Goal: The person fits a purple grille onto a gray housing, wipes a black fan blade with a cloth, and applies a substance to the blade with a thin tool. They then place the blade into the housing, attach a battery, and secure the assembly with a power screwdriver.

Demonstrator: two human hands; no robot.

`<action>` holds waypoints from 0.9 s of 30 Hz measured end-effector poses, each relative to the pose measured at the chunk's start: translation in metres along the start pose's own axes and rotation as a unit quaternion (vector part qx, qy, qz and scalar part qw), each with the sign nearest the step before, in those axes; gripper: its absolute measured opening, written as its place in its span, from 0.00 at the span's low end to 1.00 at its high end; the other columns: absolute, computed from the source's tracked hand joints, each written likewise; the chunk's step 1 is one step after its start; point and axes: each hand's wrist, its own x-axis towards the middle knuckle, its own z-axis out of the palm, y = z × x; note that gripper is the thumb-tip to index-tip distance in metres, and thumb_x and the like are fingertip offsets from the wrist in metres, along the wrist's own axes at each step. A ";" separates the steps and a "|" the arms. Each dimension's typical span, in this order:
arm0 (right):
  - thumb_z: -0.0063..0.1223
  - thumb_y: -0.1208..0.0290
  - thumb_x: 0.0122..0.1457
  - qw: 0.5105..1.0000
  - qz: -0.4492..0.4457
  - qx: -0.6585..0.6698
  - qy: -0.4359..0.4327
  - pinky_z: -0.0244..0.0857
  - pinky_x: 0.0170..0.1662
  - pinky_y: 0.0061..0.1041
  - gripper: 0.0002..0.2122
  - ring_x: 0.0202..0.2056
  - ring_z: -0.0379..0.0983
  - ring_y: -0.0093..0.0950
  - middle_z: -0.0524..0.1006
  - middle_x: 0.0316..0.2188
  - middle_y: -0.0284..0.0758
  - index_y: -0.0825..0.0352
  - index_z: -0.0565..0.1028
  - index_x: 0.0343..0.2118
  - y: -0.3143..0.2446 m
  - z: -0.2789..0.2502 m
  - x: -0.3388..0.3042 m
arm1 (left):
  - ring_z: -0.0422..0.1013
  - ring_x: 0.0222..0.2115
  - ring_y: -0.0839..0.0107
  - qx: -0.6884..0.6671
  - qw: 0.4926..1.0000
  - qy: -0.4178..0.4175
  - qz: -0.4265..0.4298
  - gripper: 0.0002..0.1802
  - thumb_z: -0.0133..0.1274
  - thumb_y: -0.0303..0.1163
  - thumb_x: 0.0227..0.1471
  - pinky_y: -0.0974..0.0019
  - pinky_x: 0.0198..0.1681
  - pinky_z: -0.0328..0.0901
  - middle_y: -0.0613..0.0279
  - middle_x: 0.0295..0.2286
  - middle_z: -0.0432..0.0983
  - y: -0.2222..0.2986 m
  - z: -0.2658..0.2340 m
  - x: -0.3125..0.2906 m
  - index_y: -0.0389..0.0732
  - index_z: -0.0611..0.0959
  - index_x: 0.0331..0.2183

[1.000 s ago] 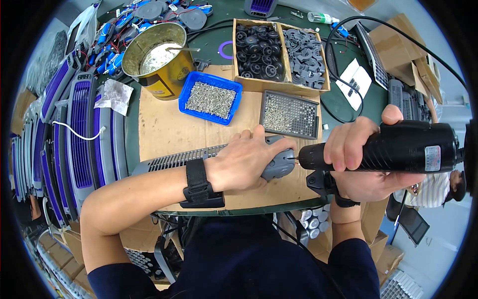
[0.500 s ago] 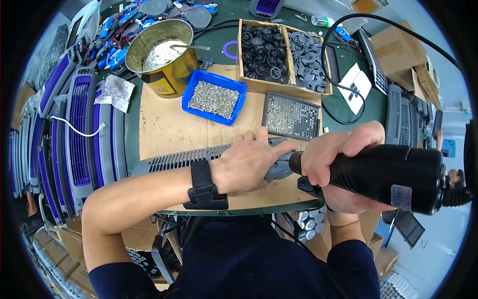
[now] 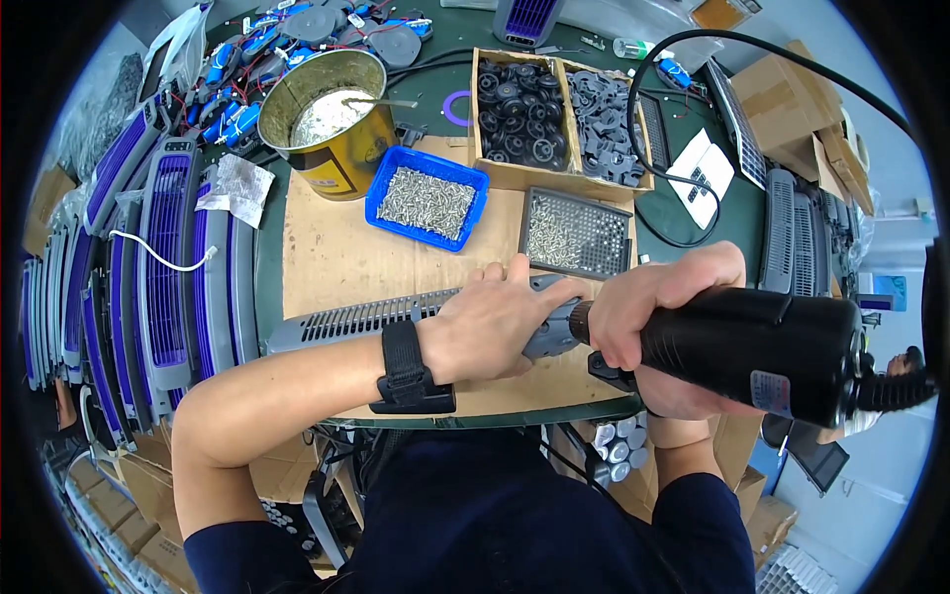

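My left hand (image 3: pixel 490 322) lies across a long grey slotted plastic housing (image 3: pixel 371 312), its fingers over the far edge and the thumb stretched right. It holds the part against the cardboard. My right hand (image 3: pixel 648 307) is closed round a thick black electric screwdriver (image 3: pixel 747 346), which lies almost level. The screwdriver's front end meets the housing's rounded right end beside my left thumb; the bit's tip is hidden. Just beyond my hands are a blue tray of screws (image 3: pixel 426 208) and a dark perforated tray (image 3: pixel 604 238) with loose screws in its left part.
A metal can (image 3: pixel 341 163) holding a white substance and a stick stands back left. Behind the trays, a divided cardboard box (image 3: pixel 594 178) contains black wheels and grey parts. Purple-grey housings (image 3: pixel 163 267) are stacked at left. A black cable (image 3: pixel 811 61) arches over the right side.
The screwdriver and my right hand have shifted slightly left. My left hand stays on the housing. The whole view has moved a little.
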 end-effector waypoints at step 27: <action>0.24 0.25 0.54 0.984 -0.086 0.028 0.157 0.60 0.24 0.25 0.40 0.17 0.61 0.25 0.65 0.17 0.33 0.63 0.62 0.49 0.086 -0.095 0.053 | 0.76 0.40 0.53 -0.295 0.953 0.047 -0.043 0.52 0.69 0.36 0.27 0.58 0.46 0.69 0.51 0.39 0.78 0.031 -0.038 -0.087 0.42 0.63 0.56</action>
